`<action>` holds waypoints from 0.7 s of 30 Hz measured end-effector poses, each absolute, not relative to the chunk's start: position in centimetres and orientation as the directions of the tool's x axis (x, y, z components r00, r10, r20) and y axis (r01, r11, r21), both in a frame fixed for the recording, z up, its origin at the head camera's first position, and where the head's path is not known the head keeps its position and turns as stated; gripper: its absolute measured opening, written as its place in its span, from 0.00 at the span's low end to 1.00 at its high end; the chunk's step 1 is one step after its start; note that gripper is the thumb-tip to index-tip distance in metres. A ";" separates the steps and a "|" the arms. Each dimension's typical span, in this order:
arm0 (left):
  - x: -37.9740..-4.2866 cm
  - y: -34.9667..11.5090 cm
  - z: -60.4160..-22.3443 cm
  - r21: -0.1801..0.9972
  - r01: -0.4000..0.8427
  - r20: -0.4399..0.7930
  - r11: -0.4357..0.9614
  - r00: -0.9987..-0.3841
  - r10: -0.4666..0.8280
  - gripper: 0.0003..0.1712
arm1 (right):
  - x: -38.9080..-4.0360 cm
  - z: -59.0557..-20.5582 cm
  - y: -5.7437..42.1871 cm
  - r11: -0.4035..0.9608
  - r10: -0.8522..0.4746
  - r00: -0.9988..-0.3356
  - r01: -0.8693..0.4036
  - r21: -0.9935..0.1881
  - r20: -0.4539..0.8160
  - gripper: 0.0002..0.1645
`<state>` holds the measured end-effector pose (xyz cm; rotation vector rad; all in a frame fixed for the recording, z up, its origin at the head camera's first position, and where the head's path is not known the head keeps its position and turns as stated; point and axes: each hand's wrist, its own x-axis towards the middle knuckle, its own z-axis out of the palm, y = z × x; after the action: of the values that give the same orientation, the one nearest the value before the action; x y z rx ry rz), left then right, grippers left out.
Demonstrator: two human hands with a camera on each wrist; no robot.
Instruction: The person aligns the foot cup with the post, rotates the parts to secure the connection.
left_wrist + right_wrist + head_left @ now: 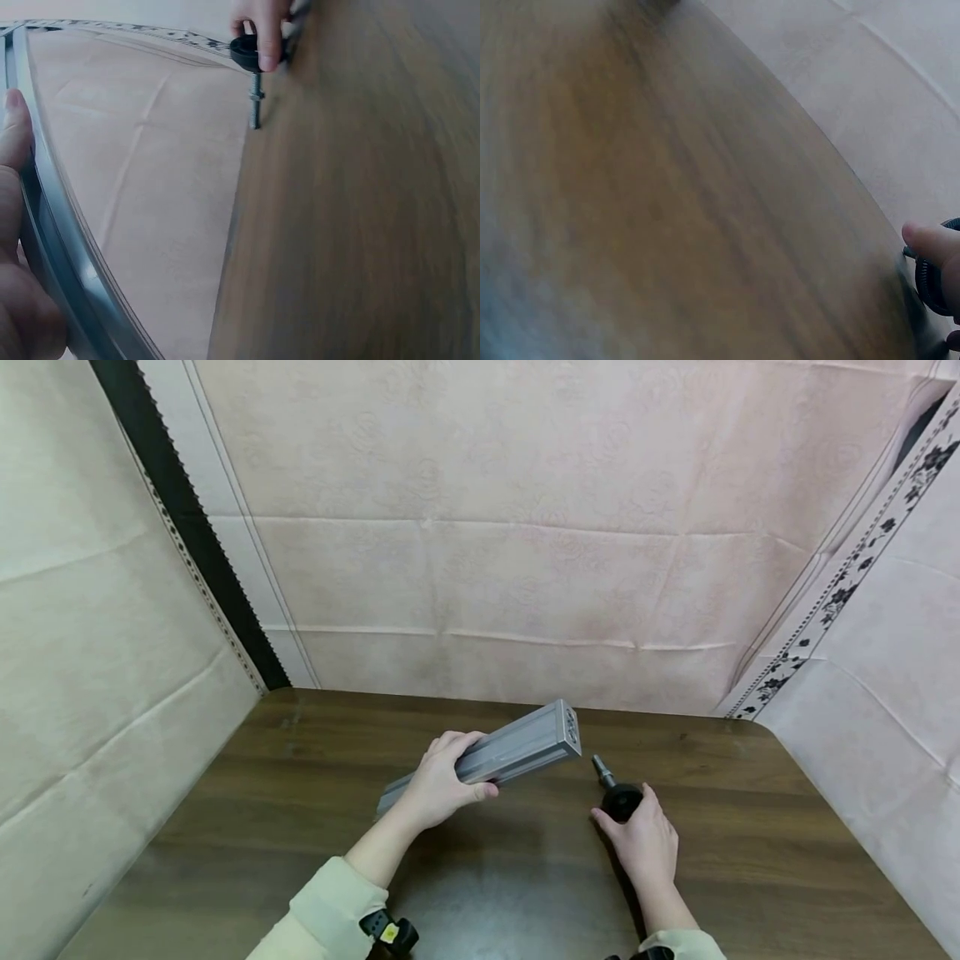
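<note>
My left hand (445, 783) grips a grey slotted aluminium profile (525, 745) around its middle, holding it tilted above the table with its end face turned to the right. Part of the profile is hidden behind the fingers. On the right, my right hand (643, 842) holds a black levelling foot (622, 802) by its round base between thumb and fingers. Its threaded metal stud (256, 105) points away from the hand, toward the profile's end, and a nut shows on it. Stud and profile are apart. In the right wrist view the foot's ribbed rim (930, 289) shows at the edge.
Beneath both hands lies a brown wood-grain table (525, 893) with rounded far corners. Pale creased cloth (480, 577) hangs behind it, with more cloth at both sides. A dark strip (202, 535) runs down at the left, and a floral border (840, 585) at the right.
</note>
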<state>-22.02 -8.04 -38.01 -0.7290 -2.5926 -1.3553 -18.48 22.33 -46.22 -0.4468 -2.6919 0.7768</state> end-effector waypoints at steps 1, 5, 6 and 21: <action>-22.0 -8.0 -38.0 0.747 0.465 0.323 0.475 -0.878 0.352 0.51 | -18.5 -46.2 22.3 0.806 0.373 -0.905 0.208 -0.554 0.203 0.55; -21.8 -8.2 -38.0 0.774 0.443 0.311 0.453 -0.889 0.337 0.52 | -18.5 -46.2 22.3 0.810 0.370 -0.904 0.201 -0.551 0.213 0.50; -21.7 -8.2 -38.0 0.776 0.440 0.311 0.452 -0.890 0.332 0.52 | -18.4 -46.1 22.3 0.811 0.370 -0.904 0.201 -0.549 0.215 0.50; -21.7 -8.1 -38.2 0.731 0.475 0.348 0.491 -0.877 0.330 0.49 | -18.8 -46.4 22.4 0.822 0.375 -0.891 0.193 -0.535 0.256 0.52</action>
<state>-21.69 -8.14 -38.21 -0.7001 -2.5698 -1.3365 -18.78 22.42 -46.37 -0.4286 -2.6533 0.7260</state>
